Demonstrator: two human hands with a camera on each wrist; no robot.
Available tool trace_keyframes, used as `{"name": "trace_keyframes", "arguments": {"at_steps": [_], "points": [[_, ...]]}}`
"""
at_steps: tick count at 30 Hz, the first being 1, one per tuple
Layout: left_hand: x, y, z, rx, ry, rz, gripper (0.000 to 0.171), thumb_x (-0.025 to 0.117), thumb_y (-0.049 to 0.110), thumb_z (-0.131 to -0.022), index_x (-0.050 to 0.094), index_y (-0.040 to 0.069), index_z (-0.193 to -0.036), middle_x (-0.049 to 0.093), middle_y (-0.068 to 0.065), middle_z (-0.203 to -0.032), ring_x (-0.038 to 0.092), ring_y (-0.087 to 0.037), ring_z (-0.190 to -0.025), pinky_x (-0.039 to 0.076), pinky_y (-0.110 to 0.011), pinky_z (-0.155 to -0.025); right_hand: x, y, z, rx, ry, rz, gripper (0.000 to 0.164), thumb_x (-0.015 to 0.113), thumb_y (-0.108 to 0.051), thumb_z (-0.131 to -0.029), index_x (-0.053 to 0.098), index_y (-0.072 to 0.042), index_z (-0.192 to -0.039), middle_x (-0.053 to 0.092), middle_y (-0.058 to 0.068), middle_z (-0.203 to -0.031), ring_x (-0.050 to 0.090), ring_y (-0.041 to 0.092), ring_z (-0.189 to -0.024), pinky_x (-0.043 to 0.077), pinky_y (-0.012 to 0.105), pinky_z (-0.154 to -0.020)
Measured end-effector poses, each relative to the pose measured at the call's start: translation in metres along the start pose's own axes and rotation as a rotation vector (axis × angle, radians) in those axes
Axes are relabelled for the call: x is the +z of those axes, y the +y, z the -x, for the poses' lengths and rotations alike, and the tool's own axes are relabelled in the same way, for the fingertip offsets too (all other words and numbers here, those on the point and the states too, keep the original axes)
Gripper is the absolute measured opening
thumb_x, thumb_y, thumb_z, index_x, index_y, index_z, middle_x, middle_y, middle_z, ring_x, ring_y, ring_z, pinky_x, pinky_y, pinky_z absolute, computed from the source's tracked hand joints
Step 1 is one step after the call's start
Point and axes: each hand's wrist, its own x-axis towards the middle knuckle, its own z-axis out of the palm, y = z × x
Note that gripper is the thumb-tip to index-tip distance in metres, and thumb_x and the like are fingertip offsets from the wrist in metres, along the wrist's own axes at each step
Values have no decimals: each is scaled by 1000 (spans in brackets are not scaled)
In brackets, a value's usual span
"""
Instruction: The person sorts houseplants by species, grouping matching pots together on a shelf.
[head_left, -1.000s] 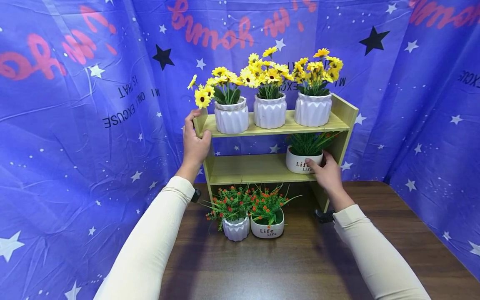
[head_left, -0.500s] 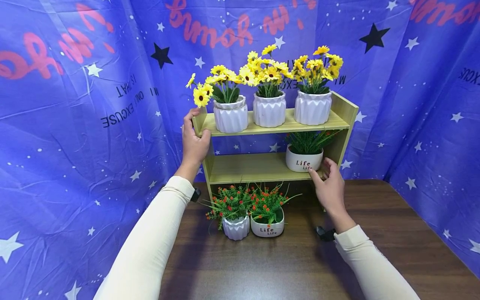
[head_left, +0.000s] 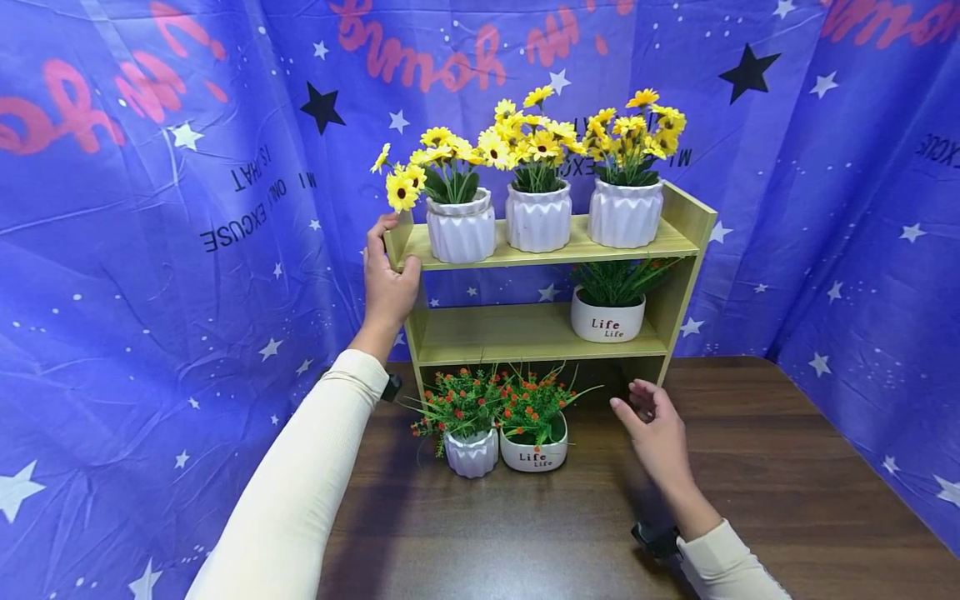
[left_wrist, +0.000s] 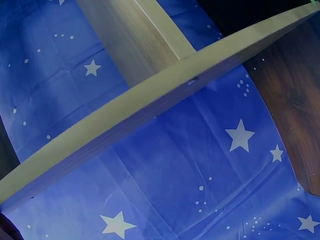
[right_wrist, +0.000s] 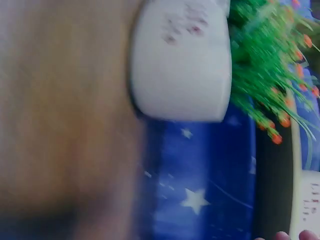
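Note:
In the head view my left hand (head_left: 390, 287) grips the upper left side panel of a small wooden shelf (head_left: 495, 333); that panel (left_wrist: 125, 105) crosses the left wrist view. On the right of the middle board stands a white "Life" pot (head_left: 607, 323) with a green, red-flowered plant. My right hand (head_left: 660, 437) is below it, apart from it, over the table, fingers loosely bent and holding nothing. To its left, a fluted white pot (head_left: 472, 454) and another "Life" pot (head_left: 534, 452), also white, hold red-flowered plants on the table. This nearer pot (right_wrist: 185, 65) looks blurred in the right wrist view.
Three fluted white pots with yellow flowers stand on the top board: left pot (head_left: 461, 229), middle pot (head_left: 538, 221) and right pot (head_left: 625, 217). Everything rests on a brown wooden table (head_left: 585, 533). A blue starry curtain (head_left: 247, 333) hangs behind and at the sides.
My right hand has let go of the "Life" pot on the middle board and moved down towards the table. The left hand stays on the shelf's side panel.

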Motion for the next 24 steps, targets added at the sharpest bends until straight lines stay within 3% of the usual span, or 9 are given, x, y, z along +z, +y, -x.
{"name": "trace_keyframes", "arguments": {"at_steps": [7, 14, 19, 24], "points": [[0, -1, -1, 7, 11, 4, 53, 55, 4, -79, 46, 11, -130, 49, 7, -143, 41, -21, -125, 32, -35, -100, 21, 13, 21, 28, -171, 2, 54, 72, -23, -91, 50, 2, -134, 56, 23, -133, 54, 37, -122, 45, 50, -97], [-1, -1, -1, -15, -8, 2, 54, 55, 5, -80, 44, 14, -132, 47, 9, -145, 40, -20, -126, 32, -37, -100, 42, 20, 34, 62, -305, 3, 56, 74, -18, -89, 49, 0, -136, 53, 25, -137, 52, 40, -124, 45, 52, -97], [0, -2, -1, -3, 0, 3, 54, 55, 4, -79, 45, 11, -132, 49, 8, -144, 41, -22, -124, 32, -36, -100, 53, 24, 34, 88, -368, -8, 62, 76, -20, -88, 47, 3, -138, 52, 27, -137, 51, 44, -124, 44, 54, -98], [-1, -2, -1, 10, -2, 0, 54, 55, 4, -80, 45, 10, -132, 49, 7, -144, 41, -22, -125, 31, -36, -101, 60, 26, 34, 86, -378, -15, 66, 78, -20, -85, 46, 5, -138, 52, 29, -136, 49, 44, -125, 43, 55, -98]]}}
